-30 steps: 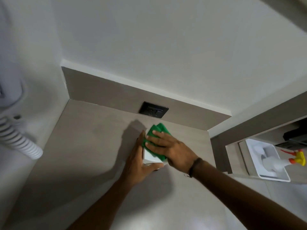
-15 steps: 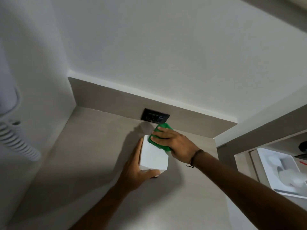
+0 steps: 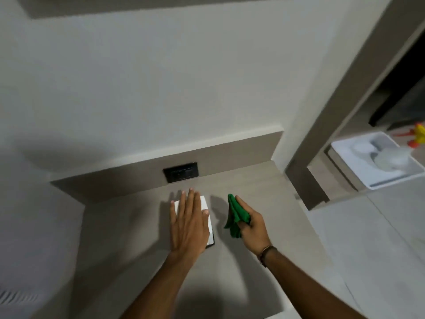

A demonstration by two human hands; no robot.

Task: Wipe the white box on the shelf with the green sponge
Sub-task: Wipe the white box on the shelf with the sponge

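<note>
The white box stands on the beige shelf, a little in front of the back wall. My left hand lies flat on top of it, fingers spread, covering most of the box. To the right of the box, my right hand is lifted off it and grips the green sponge, which looks like a soft folded cloth and hangs from my fingers beside the box without touching it.
A black wall socket sits in the low back panel just behind the box. A brown door frame bounds the shelf at right. Beyond it a white tray holds pale items, next to a yellow-orange sprayer.
My right hand has taken the green sponge off the box top and moved right of it. My left hand has shifted from the box's side to flat on its top. The camera has tilted.
</note>
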